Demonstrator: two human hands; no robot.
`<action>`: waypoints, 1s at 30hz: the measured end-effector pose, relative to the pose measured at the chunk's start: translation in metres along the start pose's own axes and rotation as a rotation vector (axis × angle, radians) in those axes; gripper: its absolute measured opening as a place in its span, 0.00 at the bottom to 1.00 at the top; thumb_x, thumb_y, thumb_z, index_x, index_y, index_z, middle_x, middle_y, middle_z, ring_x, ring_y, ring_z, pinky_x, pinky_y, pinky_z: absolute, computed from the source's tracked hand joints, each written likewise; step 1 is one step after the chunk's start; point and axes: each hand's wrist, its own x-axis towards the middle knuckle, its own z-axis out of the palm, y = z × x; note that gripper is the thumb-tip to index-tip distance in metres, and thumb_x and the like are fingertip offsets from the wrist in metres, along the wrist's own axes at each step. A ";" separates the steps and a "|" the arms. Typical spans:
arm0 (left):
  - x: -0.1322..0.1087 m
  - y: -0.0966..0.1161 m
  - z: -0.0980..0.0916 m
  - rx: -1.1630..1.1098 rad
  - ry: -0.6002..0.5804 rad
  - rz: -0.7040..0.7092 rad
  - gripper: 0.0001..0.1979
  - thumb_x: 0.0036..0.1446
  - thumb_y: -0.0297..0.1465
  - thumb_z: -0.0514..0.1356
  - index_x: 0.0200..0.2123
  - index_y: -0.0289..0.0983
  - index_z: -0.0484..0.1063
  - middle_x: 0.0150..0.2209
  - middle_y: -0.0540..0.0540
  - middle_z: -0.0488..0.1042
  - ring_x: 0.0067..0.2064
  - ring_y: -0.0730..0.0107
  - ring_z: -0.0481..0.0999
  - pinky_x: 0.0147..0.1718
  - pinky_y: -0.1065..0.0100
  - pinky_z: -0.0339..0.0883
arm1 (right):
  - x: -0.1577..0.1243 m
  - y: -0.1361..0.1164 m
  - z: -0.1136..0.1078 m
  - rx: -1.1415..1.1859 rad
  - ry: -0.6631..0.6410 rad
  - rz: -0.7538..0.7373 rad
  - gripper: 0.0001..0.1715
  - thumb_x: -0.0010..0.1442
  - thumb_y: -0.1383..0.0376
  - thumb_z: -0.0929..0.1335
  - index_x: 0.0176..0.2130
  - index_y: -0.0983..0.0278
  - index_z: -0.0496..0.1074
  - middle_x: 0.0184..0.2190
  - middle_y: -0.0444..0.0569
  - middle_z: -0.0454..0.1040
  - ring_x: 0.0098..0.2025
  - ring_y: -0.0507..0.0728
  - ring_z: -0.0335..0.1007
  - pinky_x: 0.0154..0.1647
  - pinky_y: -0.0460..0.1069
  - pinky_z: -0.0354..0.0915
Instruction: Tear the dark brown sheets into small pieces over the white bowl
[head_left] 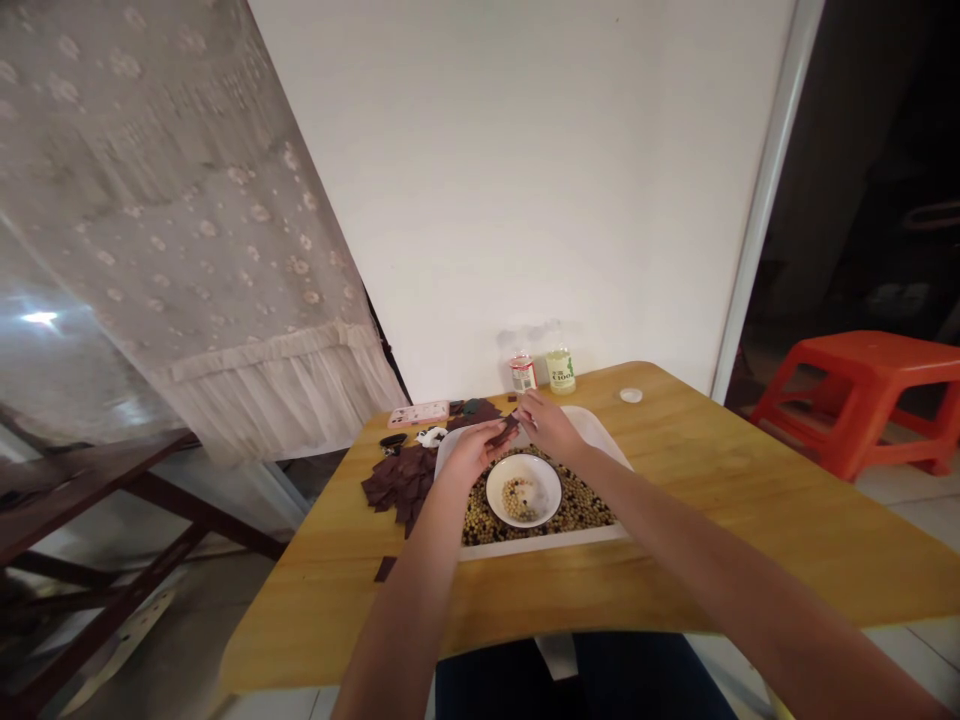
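Your left hand (469,452) is closed narrowly on a small dark-brown flat strip (508,430), whose long axis slants up and right toward your right hand (547,425). Those fingers are pinched narrowly near the strip's far end; whether they touch it, you cannot tell. Just below both hands sits a round white bowl (523,490) of mixed beans, inside a white rectangular tray (541,544) of tan beans. A heap of dark-brown squares (401,482) lies left of your left hand.
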 end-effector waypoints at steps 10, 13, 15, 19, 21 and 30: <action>-0.001 0.001 0.001 -0.014 -0.003 -0.006 0.06 0.49 0.20 0.59 0.32 0.28 0.74 0.30 0.39 0.77 0.32 0.69 0.77 0.30 0.74 0.70 | -0.001 0.003 0.001 0.007 -0.002 0.013 0.12 0.56 0.72 0.58 0.24 0.61 0.51 0.26 0.45 0.56 0.29 0.53 0.54 0.30 0.47 0.54; -0.001 0.000 0.001 -0.015 -0.029 -0.009 0.06 0.48 0.20 0.60 0.32 0.28 0.74 0.31 0.39 0.77 0.32 0.69 0.77 0.30 0.74 0.70 | -0.001 0.003 0.001 -0.002 -0.003 0.023 0.12 0.56 0.72 0.58 0.24 0.61 0.50 0.25 0.44 0.56 0.28 0.53 0.54 0.29 0.47 0.53; 0.000 0.001 0.000 -0.022 0.007 0.007 0.05 0.48 0.20 0.59 0.31 0.28 0.74 0.30 0.39 0.77 0.32 0.69 0.77 0.30 0.74 0.70 | -0.001 0.004 0.000 -0.003 0.003 0.024 0.12 0.56 0.72 0.58 0.24 0.61 0.50 0.25 0.44 0.56 0.28 0.53 0.54 0.29 0.47 0.53; 0.002 0.002 -0.003 -0.012 0.068 0.018 0.06 0.49 0.21 0.59 0.32 0.29 0.73 0.31 0.39 0.77 0.33 0.68 0.77 0.30 0.74 0.70 | 0.000 0.004 -0.004 -0.004 0.061 0.045 0.13 0.55 0.72 0.58 0.23 0.61 0.49 0.24 0.44 0.56 0.28 0.53 0.54 0.29 0.46 0.53; 0.003 0.001 -0.004 -0.008 0.072 0.015 0.06 0.49 0.21 0.59 0.33 0.29 0.73 0.31 0.39 0.77 0.34 0.68 0.77 0.30 0.74 0.70 | 0.000 0.004 -0.005 -0.005 0.109 0.068 0.14 0.55 0.72 0.59 0.23 0.61 0.48 0.24 0.44 0.55 0.28 0.53 0.54 0.29 0.47 0.52; 0.004 -0.004 -0.003 0.006 -0.071 -0.025 0.08 0.48 0.20 0.60 0.35 0.29 0.74 0.32 0.39 0.77 0.33 0.69 0.77 0.32 0.74 0.70 | -0.001 0.009 0.003 -0.017 0.021 0.046 0.12 0.56 0.73 0.58 0.24 0.62 0.51 0.25 0.44 0.55 0.28 0.52 0.53 0.29 0.46 0.53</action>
